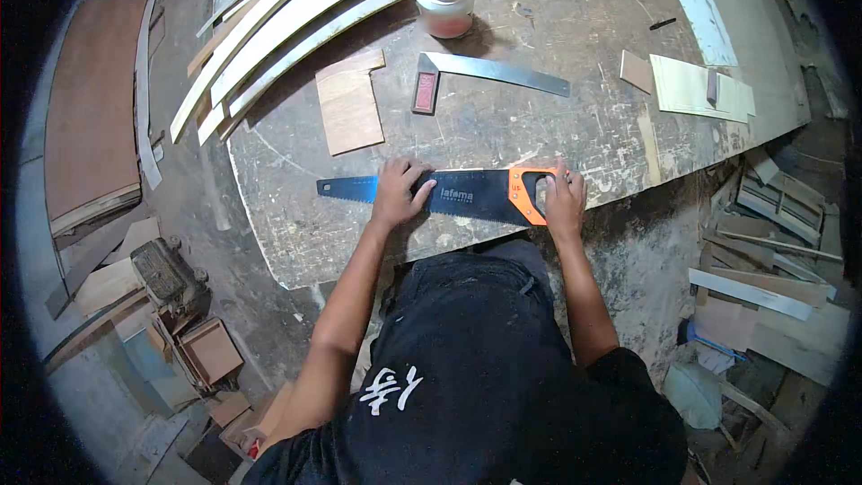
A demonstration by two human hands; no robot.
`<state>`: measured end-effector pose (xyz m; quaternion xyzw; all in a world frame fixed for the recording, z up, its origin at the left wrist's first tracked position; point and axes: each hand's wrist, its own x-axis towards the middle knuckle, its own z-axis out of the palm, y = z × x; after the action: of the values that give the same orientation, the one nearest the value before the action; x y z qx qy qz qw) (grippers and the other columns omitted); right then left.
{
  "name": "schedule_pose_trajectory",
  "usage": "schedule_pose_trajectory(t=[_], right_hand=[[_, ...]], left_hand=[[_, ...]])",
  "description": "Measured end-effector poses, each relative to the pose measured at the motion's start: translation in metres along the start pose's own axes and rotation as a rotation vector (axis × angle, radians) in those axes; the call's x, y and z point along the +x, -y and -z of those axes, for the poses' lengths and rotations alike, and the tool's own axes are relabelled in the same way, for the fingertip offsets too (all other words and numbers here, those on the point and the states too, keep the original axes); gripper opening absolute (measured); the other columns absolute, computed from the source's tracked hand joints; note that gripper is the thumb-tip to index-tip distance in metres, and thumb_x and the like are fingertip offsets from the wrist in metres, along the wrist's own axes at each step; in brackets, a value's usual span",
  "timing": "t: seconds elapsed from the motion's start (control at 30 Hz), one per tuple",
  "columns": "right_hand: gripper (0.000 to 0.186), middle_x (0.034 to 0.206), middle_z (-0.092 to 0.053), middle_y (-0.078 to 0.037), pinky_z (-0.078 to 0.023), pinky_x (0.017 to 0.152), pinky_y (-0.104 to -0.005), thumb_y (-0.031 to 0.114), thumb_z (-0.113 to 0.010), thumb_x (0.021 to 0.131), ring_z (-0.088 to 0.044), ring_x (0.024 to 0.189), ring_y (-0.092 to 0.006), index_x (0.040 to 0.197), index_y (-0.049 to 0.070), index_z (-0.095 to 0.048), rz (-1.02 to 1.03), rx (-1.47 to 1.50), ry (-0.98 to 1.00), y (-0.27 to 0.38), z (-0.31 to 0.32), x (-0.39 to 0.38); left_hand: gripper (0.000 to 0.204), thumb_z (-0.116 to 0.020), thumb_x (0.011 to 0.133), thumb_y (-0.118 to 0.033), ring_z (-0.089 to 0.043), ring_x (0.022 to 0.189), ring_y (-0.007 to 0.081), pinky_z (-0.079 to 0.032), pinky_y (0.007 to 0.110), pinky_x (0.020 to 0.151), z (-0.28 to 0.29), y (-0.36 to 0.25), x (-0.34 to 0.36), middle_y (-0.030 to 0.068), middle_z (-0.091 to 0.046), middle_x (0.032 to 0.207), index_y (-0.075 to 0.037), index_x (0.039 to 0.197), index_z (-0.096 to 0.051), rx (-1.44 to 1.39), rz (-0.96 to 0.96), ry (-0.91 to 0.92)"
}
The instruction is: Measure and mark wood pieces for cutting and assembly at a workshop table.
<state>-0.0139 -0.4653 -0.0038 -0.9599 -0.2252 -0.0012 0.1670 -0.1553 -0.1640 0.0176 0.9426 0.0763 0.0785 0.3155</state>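
Apparently steadied the handsaw [489, 193] flat at the workbench's [292, 242] near edge, with left hand [401, 190] spread over the blade and right hand [564, 199] curled round the orange handle (teeth bodyward); likely needed fingers clear for any lift.

The saw [467, 193] lies before the square [489, 71] on the table [530, 136].

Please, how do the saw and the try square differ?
The saw has a toothed dark blade; the try square has a smooth silvery one. The saw's handle is orange; the try square's, dark and red. The left hand and right hand touch the saw; the try square lies untouched. Both blades look flat.
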Motion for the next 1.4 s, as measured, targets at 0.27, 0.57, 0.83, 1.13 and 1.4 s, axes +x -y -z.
schedule_pose_trajectory(t=[0.27,0.57,0.83,1.13,1.4], right_hand=[[0.048,0.089,-0.051,-0.014,-0.041,0.072,-0.0428,0.016,-0.065,0.084,-0.051,0.083,-0.0313,0.128,0.008,-0.049,-0.007,-0.020,0.019,0.002,0.001,0.001],[0.048,0.090,-0.051,-0.014,-0.042,0.072,-0.0432,0.015,-0.065,0.083,-0.051,0.083,-0.0322,0.128,0.009,-0.049,0.035,0.009,-0.065,-0.001,-0.003,-0.001],[0.047,0.092,-0.052,-0.015,-0.042,0.073,-0.0435,0.015,-0.064,0.084,-0.050,0.085,-0.0323,0.128,0.009,-0.050,0.047,0.025,-0.071,0.001,-0.001,0.000],[0.047,0.097,-0.052,-0.016,-0.042,0.081,-0.0410,0.016,-0.060,0.087,-0.051,0.091,-0.0318,0.132,0.009,-0.048,-0.046,0.028,0.052,0.000,0.002,-0.005],[0.045,0.094,-0.052,-0.015,-0.042,0.079,-0.0419,0.015,-0.062,0.086,-0.052,0.089,-0.0315,0.129,0.009,-0.052,0.009,0.013,-0.035,0.005,0.002,0.001]], left_hand=[[0.025,-0.066,0.081,-0.028,-0.050,0.095,0.0333,-0.038,0.044,0.082,-0.003,0.004,-0.001,0.0122,-0.056,0.096,-0.012,0.100,-0.064,0.004,0.013,0.020],[0.027,-0.067,0.079,-0.029,-0.052,0.097,0.0323,-0.038,0.043,0.085,-0.001,0.000,0.000,0.0106,-0.059,0.100,-0.012,0.100,-0.064,-0.025,0.044,0.002],[0.027,-0.069,0.078,-0.027,-0.052,0.094,0.0314,-0.038,0.042,0.084,-0.005,0.004,0.000,0.0097,-0.059,0.097,-0.011,0.099,-0.064,-0.073,0.052,-0.045],[0.026,-0.069,0.078,-0.029,-0.052,0.093,0.0317,-0.039,0.043,0.081,-0.007,0.005,-0.005,0.0102,-0.058,0.095,-0.012,0.096,-0.066,-0.070,0.076,-0.015],[0.035,-0.074,0.072,-0.029,-0.050,0.097,0.0325,-0.040,0.044,0.083,0.000,0.007,0.013,0.0098,-0.057,0.099,-0.015,0.103,-0.064,-0.047,0.178,0.174]])
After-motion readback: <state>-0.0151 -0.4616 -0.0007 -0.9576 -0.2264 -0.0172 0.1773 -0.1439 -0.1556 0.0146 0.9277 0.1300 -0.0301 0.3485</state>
